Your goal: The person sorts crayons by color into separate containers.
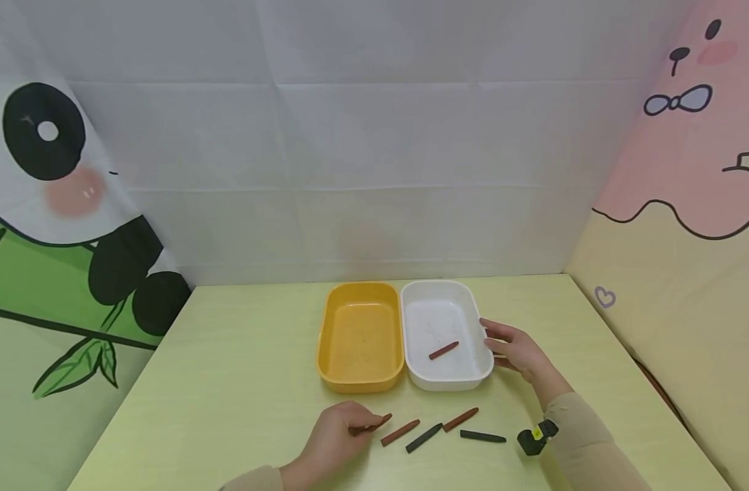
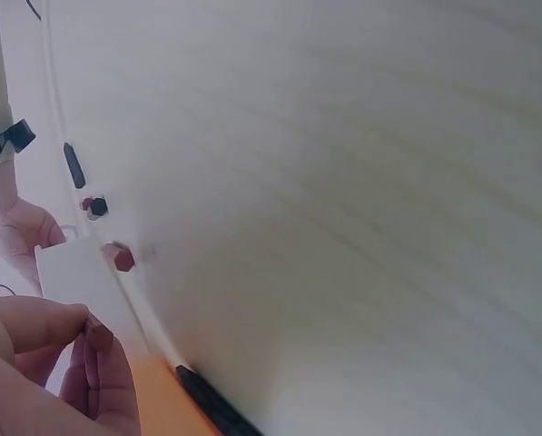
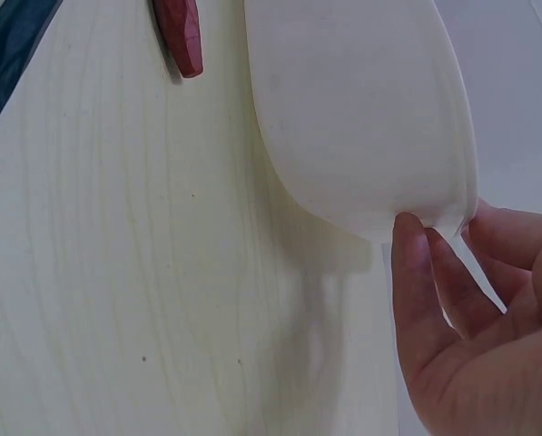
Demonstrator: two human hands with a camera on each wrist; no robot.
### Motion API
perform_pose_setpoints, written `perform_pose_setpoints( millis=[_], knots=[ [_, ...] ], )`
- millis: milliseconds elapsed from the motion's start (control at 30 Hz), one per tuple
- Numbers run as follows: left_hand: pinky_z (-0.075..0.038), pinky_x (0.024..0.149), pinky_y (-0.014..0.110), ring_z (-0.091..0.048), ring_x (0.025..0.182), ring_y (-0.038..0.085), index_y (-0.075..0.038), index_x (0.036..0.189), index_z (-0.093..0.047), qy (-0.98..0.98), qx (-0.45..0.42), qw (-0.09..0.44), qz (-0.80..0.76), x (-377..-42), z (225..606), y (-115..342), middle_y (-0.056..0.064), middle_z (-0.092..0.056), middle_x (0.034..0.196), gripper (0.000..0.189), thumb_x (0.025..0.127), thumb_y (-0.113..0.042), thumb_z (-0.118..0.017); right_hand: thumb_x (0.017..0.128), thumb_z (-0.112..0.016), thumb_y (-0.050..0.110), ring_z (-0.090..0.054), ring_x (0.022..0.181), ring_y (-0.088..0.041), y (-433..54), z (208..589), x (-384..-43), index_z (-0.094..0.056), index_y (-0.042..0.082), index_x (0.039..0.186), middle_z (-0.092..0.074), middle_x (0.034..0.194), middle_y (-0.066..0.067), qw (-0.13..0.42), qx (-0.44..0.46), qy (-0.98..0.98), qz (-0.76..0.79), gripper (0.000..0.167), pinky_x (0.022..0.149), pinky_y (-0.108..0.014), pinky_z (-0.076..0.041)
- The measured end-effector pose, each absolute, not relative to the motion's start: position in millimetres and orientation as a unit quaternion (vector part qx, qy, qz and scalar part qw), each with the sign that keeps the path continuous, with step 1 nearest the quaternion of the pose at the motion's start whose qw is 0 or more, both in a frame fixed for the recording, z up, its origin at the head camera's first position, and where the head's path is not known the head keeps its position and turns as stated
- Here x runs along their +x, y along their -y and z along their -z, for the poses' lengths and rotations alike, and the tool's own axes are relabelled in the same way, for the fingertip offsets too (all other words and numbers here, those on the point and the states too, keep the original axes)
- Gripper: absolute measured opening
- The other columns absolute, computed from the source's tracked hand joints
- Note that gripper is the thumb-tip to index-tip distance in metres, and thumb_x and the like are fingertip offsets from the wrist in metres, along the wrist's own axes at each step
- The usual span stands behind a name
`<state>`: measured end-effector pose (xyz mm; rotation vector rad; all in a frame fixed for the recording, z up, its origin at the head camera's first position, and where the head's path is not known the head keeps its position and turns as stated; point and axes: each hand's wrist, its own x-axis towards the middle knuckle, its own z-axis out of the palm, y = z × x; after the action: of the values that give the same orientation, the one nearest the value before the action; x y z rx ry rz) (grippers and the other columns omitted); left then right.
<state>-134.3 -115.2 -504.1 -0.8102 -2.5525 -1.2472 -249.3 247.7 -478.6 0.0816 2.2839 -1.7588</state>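
Observation:
In the head view, my left hand [image 1: 342,436] pinches a red-brown crayon [image 1: 383,421] between thumb and fingertips, in front of the yellow tray [image 1: 334,385]. The crayon's end [image 2: 98,336] shows at the fingertips in the left wrist view. My right hand [image 1: 520,351] holds the right side of the white tray [image 1: 450,384]. In the right wrist view, fingertips [image 3: 413,229] press against the tray's outer wall while another finger reaches its rim. One red-brown crayon [image 1: 444,350] lies inside the white tray.
Nearest the left hand lies a red-brown crayon [image 1: 401,433], then a dark crayon [image 1: 424,438]. Another red-brown crayon [image 1: 461,419] and a dark one [image 1: 483,436] lie farther right. Both trays stand side by side on the pale table [image 1: 239,354], before a white cloth backdrop [image 1: 374,170].

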Motion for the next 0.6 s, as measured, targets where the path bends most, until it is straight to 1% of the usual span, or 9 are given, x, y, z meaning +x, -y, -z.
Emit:
perform_pose_setpoints(
  millis=[100,167,267,467,600],
  knots=[
    [-0.050,0.063,0.018,-0.060,0.073,0.002,-0.009,0.090,-0.082,0.853,-0.294,0.110,0.416,-135,502,112,-0.004,-0.072,0.080,0.031,0.069,0.013,-0.078,0.101,-0.056,0.008,-0.058,0.116,-0.031,-248,478,-249,-0.038,0.001,0.151,-0.037,0.150,-0.030,0.129,0.030,-0.783,0.608,0.053,0.086,-0.037,-0.056],
    [-0.050,0.063,0.018,-0.059,0.074,0.002,-0.009,0.091,-0.081,0.851,-0.301,0.109,0.417,-135,498,109,-0.004,-0.072,0.081,0.032,0.070,0.015,-0.077,0.101,-0.056,0.008,-0.058,0.115,-0.031,-248,478,-249,-0.037,0.001,0.151,-0.036,0.149,-0.031,0.131,0.026,-0.783,0.607,0.053,0.086,-0.037,-0.056],
    [-0.051,0.064,0.019,-0.059,0.076,0.002,-0.009,0.095,-0.081,0.850,-0.298,0.094,0.424,-137,492,105,-0.004,-0.072,0.084,0.035,0.071,0.016,-0.074,0.101,-0.056,0.008,-0.058,0.114,-0.030,-247,478,-249,-0.039,0.002,0.150,-0.038,0.148,-0.030,0.129,0.031,-0.782,0.608,0.053,0.085,-0.037,-0.056],
    [-0.053,0.071,0.023,-0.063,0.083,0.006,-0.012,0.100,-0.081,0.854,-0.286,0.076,0.429,-140,483,92,-0.007,-0.074,0.089,0.035,0.075,0.012,-0.073,0.101,-0.055,0.007,-0.057,0.116,-0.032,-248,479,-249,-0.038,0.001,0.151,-0.036,0.150,-0.030,0.130,0.026,-0.779,0.613,0.053,0.086,-0.038,-0.056],
    [-0.051,0.071,0.023,-0.061,0.082,0.005,-0.014,0.101,-0.081,0.857,-0.285,0.071,0.424,-144,477,82,-0.008,-0.074,0.090,0.034,0.077,0.009,-0.073,0.101,-0.055,0.007,-0.057,0.117,-0.032,-249,480,-249,-0.038,0.001,0.151,-0.035,0.150,-0.030,0.126,0.024,-0.778,0.615,0.053,0.087,-0.039,-0.056]
  ],
)
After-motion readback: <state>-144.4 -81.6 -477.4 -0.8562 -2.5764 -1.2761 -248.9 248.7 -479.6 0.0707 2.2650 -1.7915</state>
